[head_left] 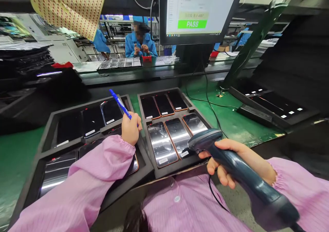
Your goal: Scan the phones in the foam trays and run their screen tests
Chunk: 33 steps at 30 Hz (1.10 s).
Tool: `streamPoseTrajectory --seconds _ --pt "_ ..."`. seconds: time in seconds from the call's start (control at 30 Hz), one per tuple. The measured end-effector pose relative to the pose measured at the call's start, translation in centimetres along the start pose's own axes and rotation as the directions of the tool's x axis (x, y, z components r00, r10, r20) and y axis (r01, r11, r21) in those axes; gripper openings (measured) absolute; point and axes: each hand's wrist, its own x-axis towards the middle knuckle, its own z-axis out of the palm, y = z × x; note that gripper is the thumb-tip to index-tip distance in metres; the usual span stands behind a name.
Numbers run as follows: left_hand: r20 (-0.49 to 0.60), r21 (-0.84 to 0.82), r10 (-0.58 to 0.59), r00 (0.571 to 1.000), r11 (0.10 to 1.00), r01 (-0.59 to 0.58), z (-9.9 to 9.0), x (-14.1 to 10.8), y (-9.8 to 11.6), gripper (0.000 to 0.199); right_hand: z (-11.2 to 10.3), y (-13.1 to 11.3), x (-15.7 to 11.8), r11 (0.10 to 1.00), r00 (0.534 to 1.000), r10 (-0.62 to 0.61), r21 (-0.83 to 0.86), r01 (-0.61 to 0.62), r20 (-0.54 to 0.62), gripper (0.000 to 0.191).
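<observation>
Blue, slim pen (120, 104) slants up from the left hand (130, 128), closed round it above one black foam tray (47, 152). Right of that hand, another black foam tray (172, 169) holds six glossy black phones (160, 144); their white labels are illegible. Beyond, one black-framed monitor (196, 16) reads "PASS". The right hand (241, 156), held sideways, grips one dark handheld scanner (246, 177).

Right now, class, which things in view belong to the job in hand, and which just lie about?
Job in hand, apparently:
blue pen, in left hand
scanner, in right hand
phones in middle tray
monitor reading PASS

Just about, seemingly:
hanging yellow patterned sheet
red cloth, left side
</observation>
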Motion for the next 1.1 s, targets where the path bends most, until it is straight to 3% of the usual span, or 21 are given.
streamPoseTrajectory --seconds 0.4,0.77,1.1 --pt "0.013 -0.025 0.047 0.999 0.999 -0.047 -0.1 0.1 -0.4 0.02 0.9 0.5 0.7 0.993 0.992 0.113 -0.048 -0.111 0.047 0.038" --pt "0.008 -0.013 0.051 0.999 0.999 -0.051 -0.1 0.0 -0.3 0.022 0.5 0.5 0.7 0.992 0.989 0.121 -0.032 -0.118 0.088 0.04" --pt "-0.014 -0.006 -0.025 1.0 1.0 0.025 -0.5 -0.1 -0.4 0.026 -0.6 1.6 2.9 0.995 0.985 0.102 -0.002 -0.102 0.137 0.047"
